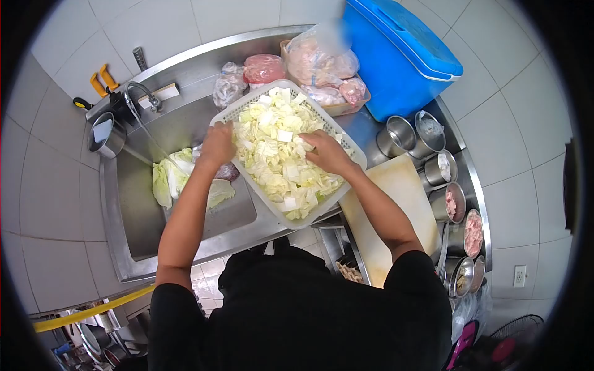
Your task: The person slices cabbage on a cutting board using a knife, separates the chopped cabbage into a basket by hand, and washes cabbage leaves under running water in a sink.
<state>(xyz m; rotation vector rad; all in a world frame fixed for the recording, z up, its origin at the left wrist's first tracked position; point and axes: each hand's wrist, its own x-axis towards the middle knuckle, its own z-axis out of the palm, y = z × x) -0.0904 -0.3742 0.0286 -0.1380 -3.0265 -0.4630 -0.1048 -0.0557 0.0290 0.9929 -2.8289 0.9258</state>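
A white perforated plastic basket (353, 146) full of chopped cabbage (269, 148) sits tilted across the sink's front and right edge. My left hand (218, 146) is closed around the basket's left rim, its fingertips hidden at the inner side. Over the right half of the basket, my right hand (325, 151) touches the cabbage pieces. Its thumb and fingers are apart, with the tips partly among the leaves. Larger cabbage leaves (170, 176) lie in the sink, partly behind my left forearm.
A running faucet (154, 104) arches over the steel sink (133, 216). Bagged meat (315, 59) and a blue cooler (396, 55) stand behind the basket. To the right are a white cutting board (396, 191) and several steel containers (396, 136), some holding meat.
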